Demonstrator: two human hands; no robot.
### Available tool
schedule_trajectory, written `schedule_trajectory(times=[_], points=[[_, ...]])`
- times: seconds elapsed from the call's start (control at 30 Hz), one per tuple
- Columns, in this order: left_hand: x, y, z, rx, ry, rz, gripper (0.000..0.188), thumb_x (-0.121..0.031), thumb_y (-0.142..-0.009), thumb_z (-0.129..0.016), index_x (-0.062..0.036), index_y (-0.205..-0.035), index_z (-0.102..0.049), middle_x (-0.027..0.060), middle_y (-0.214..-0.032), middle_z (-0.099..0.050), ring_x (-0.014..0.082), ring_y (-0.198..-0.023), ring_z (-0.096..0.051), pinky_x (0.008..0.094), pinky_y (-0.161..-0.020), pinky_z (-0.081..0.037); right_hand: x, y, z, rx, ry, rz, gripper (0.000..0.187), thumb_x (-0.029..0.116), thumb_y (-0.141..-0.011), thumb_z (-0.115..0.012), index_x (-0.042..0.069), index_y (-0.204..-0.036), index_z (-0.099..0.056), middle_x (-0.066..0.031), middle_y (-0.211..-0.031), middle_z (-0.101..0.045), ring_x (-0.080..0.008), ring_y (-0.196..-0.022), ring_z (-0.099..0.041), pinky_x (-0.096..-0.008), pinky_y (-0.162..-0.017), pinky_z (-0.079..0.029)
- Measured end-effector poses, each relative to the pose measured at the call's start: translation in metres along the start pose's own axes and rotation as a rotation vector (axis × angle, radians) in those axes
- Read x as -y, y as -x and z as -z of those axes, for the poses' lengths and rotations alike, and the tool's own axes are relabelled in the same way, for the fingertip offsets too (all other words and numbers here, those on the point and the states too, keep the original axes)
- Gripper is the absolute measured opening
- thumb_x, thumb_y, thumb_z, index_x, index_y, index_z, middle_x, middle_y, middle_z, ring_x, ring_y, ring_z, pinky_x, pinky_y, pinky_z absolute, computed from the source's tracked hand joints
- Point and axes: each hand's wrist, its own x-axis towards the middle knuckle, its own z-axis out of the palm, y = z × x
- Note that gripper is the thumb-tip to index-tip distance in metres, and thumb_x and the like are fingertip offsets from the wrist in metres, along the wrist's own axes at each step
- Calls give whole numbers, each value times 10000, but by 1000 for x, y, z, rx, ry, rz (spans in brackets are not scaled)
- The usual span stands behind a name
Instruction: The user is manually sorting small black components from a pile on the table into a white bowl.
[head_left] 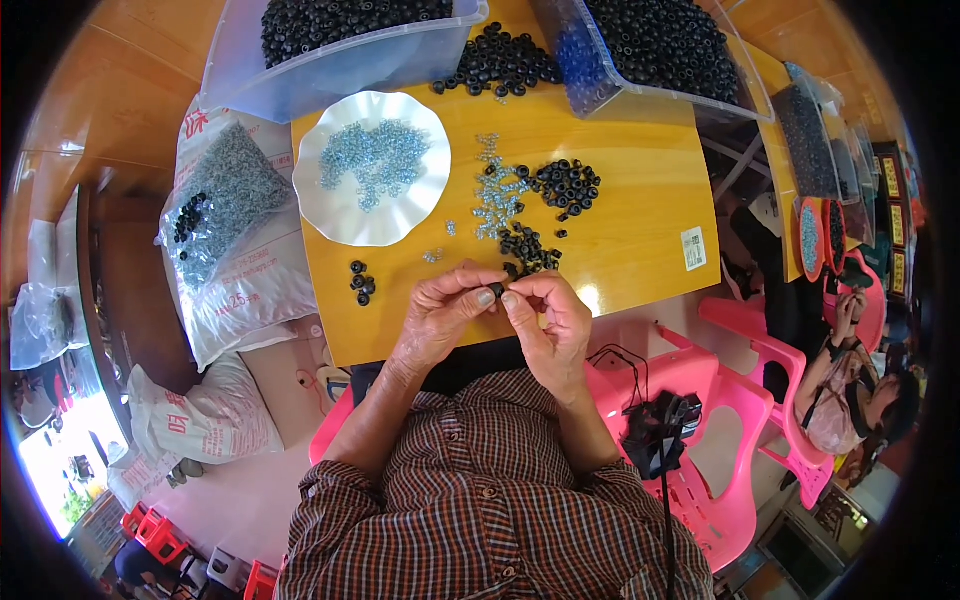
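At the table's near edge my left hand and my right hand meet, fingertips pinched on one small round black part between them. Just beyond the fingers is a little pile of black pieces. Farther off lies a cluster of black ring-shaped parts, beside scattered small clear bluish pieces. A white scalloped plate on the left holds many of the same clear pieces. Several black round parts sit near the left edge of the table.
Two clear plastic bins of black parts stand at the far side of the yellow table. Bags lie at the left. A pink chair with a black cable device is on my right; another person sits beyond.
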Motion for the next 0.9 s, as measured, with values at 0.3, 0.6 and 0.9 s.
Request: schedule_trajectory(times=[0.3, 0.6, 0.9], points=[[0, 1, 0, -15, -153, -59, 213, 16, -861, -603, 26, -1068, -649, 51, -917, -591, 130, -828, -582, 252, -777, -490, 6, 0, -2, -26, 192, 49, 76, -3, -852, -627, -34, -894, -572, -52, -798, -571, -74, -650, -547, -197, -591, -451], [0, 3, 2, -24, 55, 37, 215, -1, -886, -569, 23, -1093, -625, 75, -954, -636, 147, -838, -586, 275, -790, -481, 4, 3, -2, 10, -162, -159, 106, 35, -889, -604, -36, -950, -554, -39, -821, -573, -71, -687, -540, -194, -617, -457], [4, 3, 3, 2, 161, 28, 224, -18, -902, -553, 30, -1113, -610, 94, -976, -652, 159, -816, -613, 295, -775, -511, 2, 4, -5, 11, -194, -166, 104, 38, -902, -586, -38, -960, -544, -58, -805, -596, -71, -687, -539, -191, -621, -455]])
